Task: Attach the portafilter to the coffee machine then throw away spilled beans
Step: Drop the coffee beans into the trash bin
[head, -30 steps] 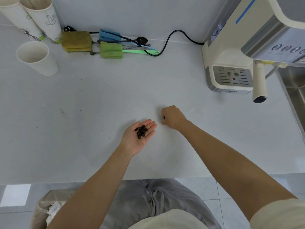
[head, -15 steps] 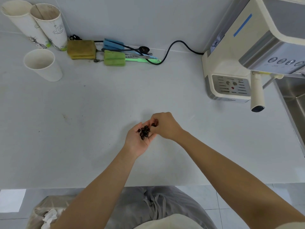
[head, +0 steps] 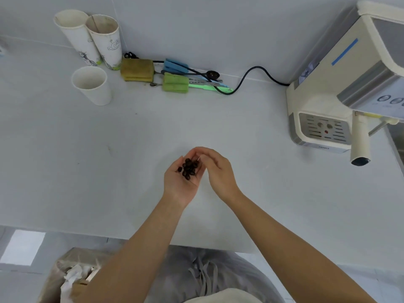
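Cupping a small pile of dark coffee beans, your left hand is lying palm up and open over the white counter. Your right hand is curling loosely beside it, fingertips touching the pile; whether they are pinching a bean cannot be told. The portafilter is sitting locked in the cream coffee machine at the right, handle pointing toward you. The small logo on the machine's base is too blurred to read.

- My head camera looks steeply down on the white counter, close above it.
- Wide angle: wall at twelve o'clock, my lap at six.
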The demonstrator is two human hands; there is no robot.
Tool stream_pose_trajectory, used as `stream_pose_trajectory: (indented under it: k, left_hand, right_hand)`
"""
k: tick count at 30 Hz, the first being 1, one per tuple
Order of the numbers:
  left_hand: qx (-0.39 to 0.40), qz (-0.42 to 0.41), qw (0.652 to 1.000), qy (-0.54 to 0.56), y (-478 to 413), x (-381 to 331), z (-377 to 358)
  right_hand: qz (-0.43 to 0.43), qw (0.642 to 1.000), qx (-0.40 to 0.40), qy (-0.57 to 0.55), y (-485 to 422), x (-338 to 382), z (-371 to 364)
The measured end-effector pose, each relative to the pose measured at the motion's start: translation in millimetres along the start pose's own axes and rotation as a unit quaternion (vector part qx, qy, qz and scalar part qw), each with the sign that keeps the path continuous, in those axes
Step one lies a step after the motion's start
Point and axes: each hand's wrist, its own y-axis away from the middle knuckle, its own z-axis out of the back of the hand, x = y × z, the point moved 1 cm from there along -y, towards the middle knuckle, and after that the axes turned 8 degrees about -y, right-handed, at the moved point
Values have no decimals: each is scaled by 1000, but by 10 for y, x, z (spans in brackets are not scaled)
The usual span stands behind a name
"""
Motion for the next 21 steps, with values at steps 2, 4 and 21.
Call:
stream_pose_trajectory:
  k: [2,4,21]
  left_hand:
    - [-12,-36,999,-8,106,-90,43]
    - [-36,-75,996,-11,226,-165,126]
    - [-305,-296,867,261,1766,541,1539]
  right_hand:
    - [-5,998,5,-68,66,7,-166]
    - [-23,992,15,-120,124,-50,-364]
    - [-332,881,291,-169,1580,-1248,-1517]
